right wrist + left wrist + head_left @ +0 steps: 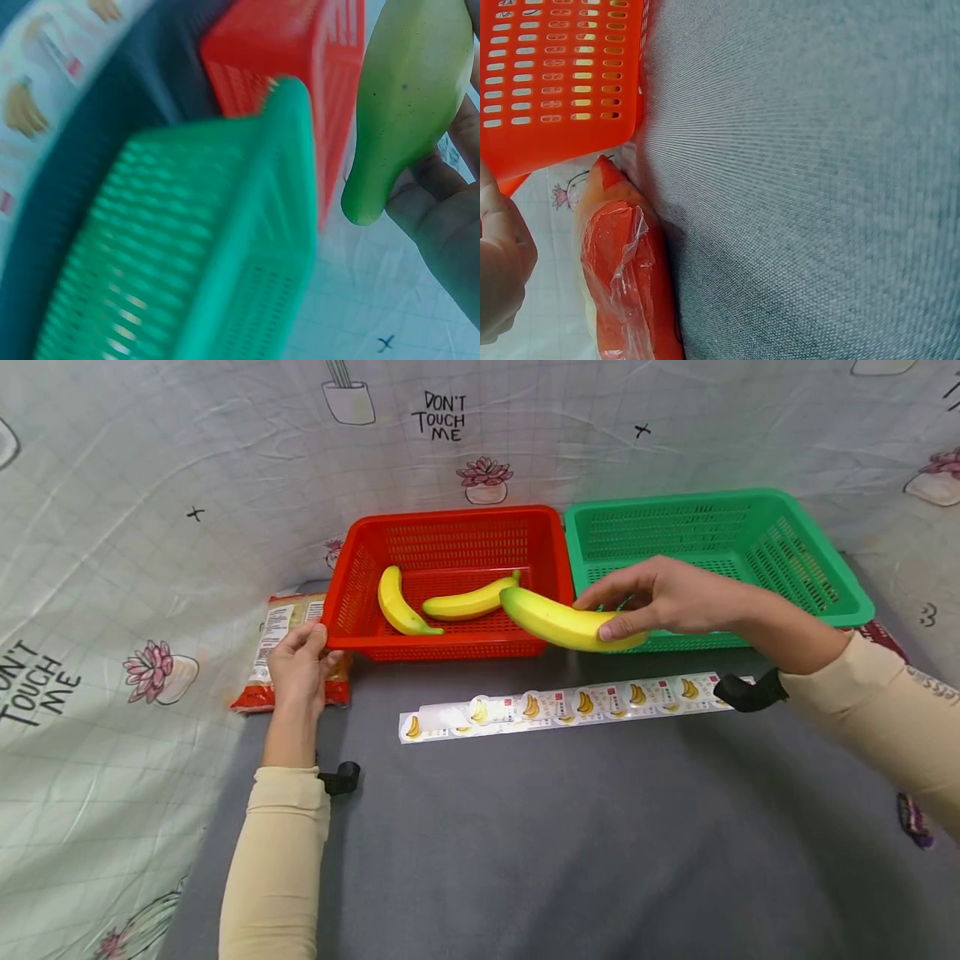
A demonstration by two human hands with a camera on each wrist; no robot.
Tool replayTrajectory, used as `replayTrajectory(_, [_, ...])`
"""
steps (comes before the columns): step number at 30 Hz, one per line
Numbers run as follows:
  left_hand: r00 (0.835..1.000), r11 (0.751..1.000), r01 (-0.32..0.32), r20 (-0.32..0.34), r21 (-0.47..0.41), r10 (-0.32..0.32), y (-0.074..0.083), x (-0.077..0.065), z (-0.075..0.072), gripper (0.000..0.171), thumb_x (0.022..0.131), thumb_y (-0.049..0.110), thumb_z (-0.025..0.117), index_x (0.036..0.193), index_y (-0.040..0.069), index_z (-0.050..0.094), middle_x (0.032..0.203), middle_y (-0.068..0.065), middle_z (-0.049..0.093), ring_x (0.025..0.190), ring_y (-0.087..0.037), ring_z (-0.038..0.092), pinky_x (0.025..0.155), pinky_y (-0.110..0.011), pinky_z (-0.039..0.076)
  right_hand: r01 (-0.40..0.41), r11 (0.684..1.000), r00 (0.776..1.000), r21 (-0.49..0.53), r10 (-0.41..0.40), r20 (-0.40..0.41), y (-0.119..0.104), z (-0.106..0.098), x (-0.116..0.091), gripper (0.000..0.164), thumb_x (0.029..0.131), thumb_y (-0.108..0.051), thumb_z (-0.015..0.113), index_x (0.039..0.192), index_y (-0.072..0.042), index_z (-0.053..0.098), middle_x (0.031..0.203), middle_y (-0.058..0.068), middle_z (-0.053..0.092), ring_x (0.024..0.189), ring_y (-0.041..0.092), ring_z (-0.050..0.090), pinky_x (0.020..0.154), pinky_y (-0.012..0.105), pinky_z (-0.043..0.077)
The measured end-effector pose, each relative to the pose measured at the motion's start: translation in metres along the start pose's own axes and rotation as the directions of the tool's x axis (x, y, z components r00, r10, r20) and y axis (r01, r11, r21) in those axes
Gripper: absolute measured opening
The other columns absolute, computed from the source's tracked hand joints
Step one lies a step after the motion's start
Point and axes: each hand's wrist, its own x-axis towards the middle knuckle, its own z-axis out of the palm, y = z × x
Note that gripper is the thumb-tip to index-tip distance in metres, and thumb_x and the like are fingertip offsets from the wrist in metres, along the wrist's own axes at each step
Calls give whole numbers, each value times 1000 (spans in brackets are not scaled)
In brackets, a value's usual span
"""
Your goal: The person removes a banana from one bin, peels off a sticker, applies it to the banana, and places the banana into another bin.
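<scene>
Banana (566, 622) is in the right grip (663, 597), pinched thumb-to-fingers toward its right end. Green tip points left, over the near-right corner of the red basket (457, 547). Left grip (300, 664) is curled on that basket's near-left rim corner.

Risks, left to right:
- Left: one-corner hold. A pull there could twist or tip the basket and roll the loose fruit. Packet (272, 635) lies on the bench (487, 827) just beside the basket, so a leftward slide could bump it.
- Middle: long unsupported tip plus off-centre pinch, so the banana may pivot if it clips the rim or the fruit inside. Height over the rim: can't judge from the head view.
- Right: fingers are close to the green basket (675, 522) in the head view; knuckles could catch its near-left corner. A slip would likely drop the banana across the rims or onto the sticker strip (558, 704) on the near side.

Containers, left to right:
- Packet: red ends, pale label; can't tell what's inside.
- Red basket: two bananas, well bedded on the floor. Left banana (397, 606) is along the left side, right banana (467, 602) lies crosswise, stem end right.
- Green basket: right beside the red one. Mesh floor and walls show; near-left part hidden by the right grip.
</scene>
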Motion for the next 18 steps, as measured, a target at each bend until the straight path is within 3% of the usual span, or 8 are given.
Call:
replayTrajectory(10, [1000, 999, -9, -3, -48, 9, -3, 2, 0, 27, 95, 12, 70, 122, 6, 72, 107, -5, 59, 68, -13, 62, 59, -18, 56, 11, 996, 992, 86, -22, 125, 21, 50, -29, 37, 92, -22, 77, 128, -21, 70, 109, 2, 69, 99, 20, 63, 79, 29, 57])
replayTrajectory(18, [1000, 999, -17, -4, -43, 17, -5, 2, -1, 25, 96, 13, 70, 120, 6, 72, 106, -5, 60, 66, -12, 63, 59, -18, 56, 42, 996, 980, 83, -58, 192, 57, 103, -31, 37, 90, -30, 78, 125, -20, 72, 112, -4, 71, 94, 12, 60, 82, 25, 50])
